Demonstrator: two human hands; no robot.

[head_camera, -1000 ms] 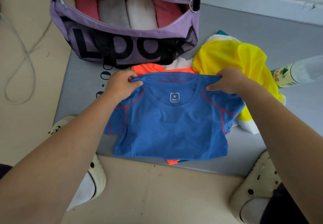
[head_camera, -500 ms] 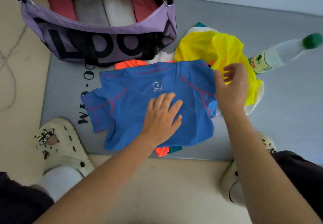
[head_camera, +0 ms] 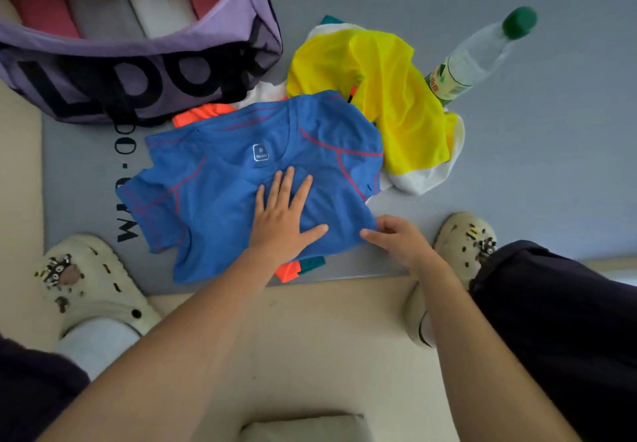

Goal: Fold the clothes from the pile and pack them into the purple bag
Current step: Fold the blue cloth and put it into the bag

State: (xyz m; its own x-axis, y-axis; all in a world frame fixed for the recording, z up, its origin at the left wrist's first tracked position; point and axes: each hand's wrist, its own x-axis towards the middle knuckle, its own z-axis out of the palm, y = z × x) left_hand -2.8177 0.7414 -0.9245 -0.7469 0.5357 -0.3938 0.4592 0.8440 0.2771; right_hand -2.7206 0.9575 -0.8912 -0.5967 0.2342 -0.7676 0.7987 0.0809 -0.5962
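Readable marks: bag lettering, shirt size tag, mat print

We read large black letters on the side of the purple bag [head_camera: 144,72], roughly "L", "P", "O", the rest cut off by folds; on the blue shirt [head_camera: 220,179], a small white-outlined neck label [head_camera: 261,152] shows "M" with a smaller line beneath, too fine to read; the grey mat [head_camera: 517,165] carries black print, partly covered, "W" and "00" legible; the bottle [head_camera: 479,55] label is blurred, unreadable.
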